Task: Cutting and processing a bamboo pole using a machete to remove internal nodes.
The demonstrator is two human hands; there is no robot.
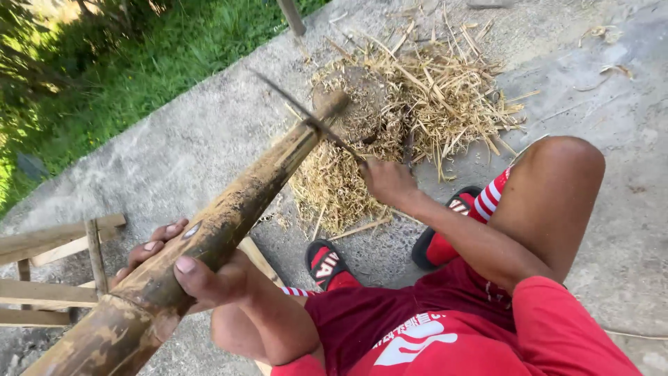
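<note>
Fingers of the left hand (198, 278) are wrapping around a bamboo pole (223, 223), bracing it at a slant so its far end is resting on the concrete (174, 146). Farther out, the right hand (386, 181) is clenching a blade (306, 115), edge lying against the pole above piled shavings (417, 97).

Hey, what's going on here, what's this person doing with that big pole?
A seated person grips a thick bamboo pole with the left hand. The right hand holds a long blade against the pole's far end. A pile of dry shavings lies on the concrete ground beyond their sandalled feet.
</note>
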